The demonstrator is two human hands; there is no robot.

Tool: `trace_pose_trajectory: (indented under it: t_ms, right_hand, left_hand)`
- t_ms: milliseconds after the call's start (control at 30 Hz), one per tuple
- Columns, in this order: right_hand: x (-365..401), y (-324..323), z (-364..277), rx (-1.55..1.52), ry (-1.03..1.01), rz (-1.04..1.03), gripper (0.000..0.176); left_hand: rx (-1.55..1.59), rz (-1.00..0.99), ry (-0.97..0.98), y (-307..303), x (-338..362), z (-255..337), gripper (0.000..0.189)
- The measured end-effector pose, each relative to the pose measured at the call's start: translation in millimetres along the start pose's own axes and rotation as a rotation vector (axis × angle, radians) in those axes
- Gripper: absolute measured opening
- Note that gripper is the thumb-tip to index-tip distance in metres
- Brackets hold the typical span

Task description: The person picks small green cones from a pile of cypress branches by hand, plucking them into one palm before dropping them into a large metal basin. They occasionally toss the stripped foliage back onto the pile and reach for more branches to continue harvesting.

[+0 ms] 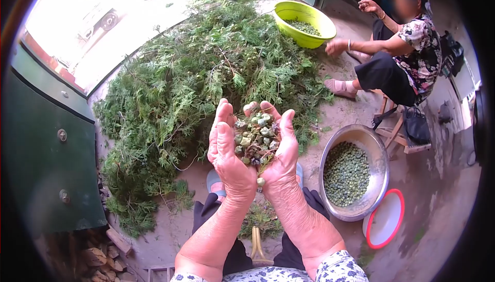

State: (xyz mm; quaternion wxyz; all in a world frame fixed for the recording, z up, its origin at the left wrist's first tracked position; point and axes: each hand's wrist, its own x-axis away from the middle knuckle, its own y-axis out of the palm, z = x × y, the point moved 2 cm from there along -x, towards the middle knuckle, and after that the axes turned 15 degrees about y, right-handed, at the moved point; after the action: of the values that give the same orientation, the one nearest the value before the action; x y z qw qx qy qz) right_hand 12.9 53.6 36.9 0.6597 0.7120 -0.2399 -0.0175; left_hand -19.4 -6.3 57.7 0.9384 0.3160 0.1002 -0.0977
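Note:
My left hand (230,161) and my right hand (282,161) are cupped side by side in the middle of the head view. Between them they hold a heap of small green cones (256,133), mixed with brown bits and scraps of foliage. One cone sits low, where the heels of the palms meet. Beyond my fingertips spreads a large pile of leafy evergreen branches (170,91). To the right of my right hand stands a metal basin (380,166) with many similar green cones (346,175) inside.
A white basin with a red rim (400,220) leans by the metal one. At the upper right a person (423,50) sits beside a yellow-green tub (290,33) containing green cones. A green door (46,153) is at left, above split firewood (95,257).

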Motion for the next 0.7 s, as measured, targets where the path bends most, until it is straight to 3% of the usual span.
trace_pose_trajectory:
  t_ms: [133, 200, 267, 333, 400, 467, 533, 600, 700]
  right_hand:
    - [5.4, 5.0, -0.1, 0.205, -0.161, 0.013, 0.05]
    - [7.4, 10.6, 1.8, 0.293, -0.216, 0.071, 0.054]
    - [13.2, 15.7, 2.6, 0.603, -0.339, 0.04, 0.053]
    - [10.5, 11.4, 5.6, 0.657, -0.335, 0.107, 0.053]
    - [6.8, 11.7, 8.5, 0.802, -0.414, 0.145, 0.065]
    - [2.8, 15.2, 11.8, 0.814, -0.399, 0.051, 0.069]
    - [-2.1, 15.2, 11.4, 1.004, -0.589, 0.005, 0.069]
    - [-2.6, 16.5, 10.1, 1.032, -0.634, -0.006, 0.067]
    - [-0.2, 13.7, 10.2, 0.816, -0.489, 0.083, 0.06]
  left_hand:
    - [0.064, 0.075, -0.122, -8.3, 1.1, -9.9, 0.041]
    - [0.24, 0.086, -0.269, -9.0, 1.4, -14.8, 0.039]
    - [0.343, 0.143, -0.314, -9.7, 0.7, -19.3, 0.036]
    - [0.473, 0.271, -0.473, -13.4, 1.1, -24.1, 0.033]
    - [0.568, 0.255, -0.488, -20.6, -0.8, -32.8, 0.03]
    - [0.626, 0.336, -0.601, -21.7, -3.3, -33.3, 0.031]
    - [0.678, 0.311, -0.631, -26.3, -3.1, -34.9, 0.033]
    - [0.84, 0.215, -0.702, -29.6, -3.4, -39.7, 0.034]
    - [0.805, 0.289, -0.722, -25.3, -4.0, -40.6, 0.032]
